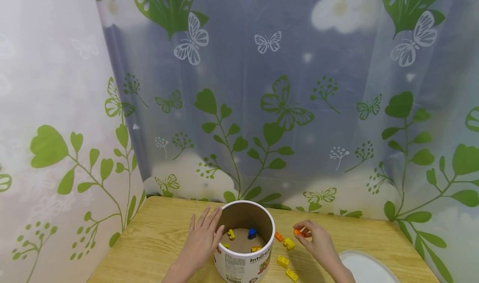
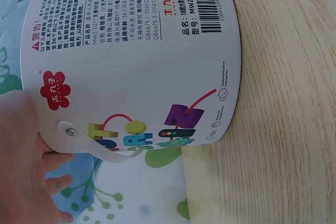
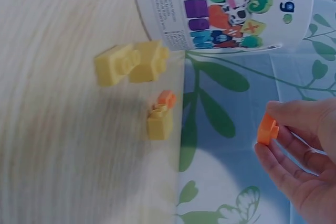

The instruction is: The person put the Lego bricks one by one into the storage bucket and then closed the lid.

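Note:
My right hand [image 1: 319, 243] pinches an orange toy brick [image 3: 268, 128] between thumb and fingertips, raised to the right of a round white bucket [image 1: 243, 260]. My left hand [image 1: 202, 237] rests against the bucket's left rim with fingers straight. Inside the bucket, a blue brick [image 1: 252, 233], a yellow brick [image 1: 231, 235] and an orange-yellow brick [image 1: 256, 249] lie on the bottom. On the table between the bucket and my right hand are another orange brick [image 1: 279, 236] and several yellow bricks [image 1: 283, 261].
A white round lid [image 1: 368, 268] lies at the table's right front, by my right forearm. The wooden table [image 1: 172, 216] ends at a patterned curtain [image 1: 239, 108] behind and at both sides. A white strap handle [image 2: 100, 148] hangs on the bucket's side.

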Demonstrator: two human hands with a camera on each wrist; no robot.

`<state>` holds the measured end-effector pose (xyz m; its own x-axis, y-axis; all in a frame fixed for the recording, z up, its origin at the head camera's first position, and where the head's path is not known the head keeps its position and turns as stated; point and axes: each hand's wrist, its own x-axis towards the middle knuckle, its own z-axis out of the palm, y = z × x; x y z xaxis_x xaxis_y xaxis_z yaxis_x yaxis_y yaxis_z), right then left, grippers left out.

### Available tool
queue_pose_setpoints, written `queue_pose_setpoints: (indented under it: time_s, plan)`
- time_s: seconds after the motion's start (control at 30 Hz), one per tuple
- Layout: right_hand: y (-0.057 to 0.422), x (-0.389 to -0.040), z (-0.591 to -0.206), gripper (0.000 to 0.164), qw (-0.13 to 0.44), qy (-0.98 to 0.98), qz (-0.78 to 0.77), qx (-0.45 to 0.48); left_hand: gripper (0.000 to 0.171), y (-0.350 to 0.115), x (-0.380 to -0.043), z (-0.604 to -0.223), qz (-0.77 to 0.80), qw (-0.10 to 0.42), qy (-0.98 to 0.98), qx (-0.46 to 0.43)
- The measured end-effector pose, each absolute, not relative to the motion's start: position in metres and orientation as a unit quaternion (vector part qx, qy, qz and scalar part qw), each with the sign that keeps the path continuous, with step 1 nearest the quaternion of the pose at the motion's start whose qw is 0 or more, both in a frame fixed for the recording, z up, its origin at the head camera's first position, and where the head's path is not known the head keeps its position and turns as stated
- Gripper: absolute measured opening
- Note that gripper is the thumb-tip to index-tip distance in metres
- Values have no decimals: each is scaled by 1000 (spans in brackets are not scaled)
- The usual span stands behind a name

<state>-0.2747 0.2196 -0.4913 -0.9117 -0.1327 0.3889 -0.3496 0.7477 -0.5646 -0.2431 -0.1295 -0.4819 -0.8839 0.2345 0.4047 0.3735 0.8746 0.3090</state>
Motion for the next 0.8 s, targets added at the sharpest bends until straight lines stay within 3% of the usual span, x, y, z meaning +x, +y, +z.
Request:
queue_pose_setpoints:
  time_s: [0.8]
  plan:
    - [168,-290,-436,23,243,-872,364,219,57,-130,-244,-482,-197,176,-951,-159]
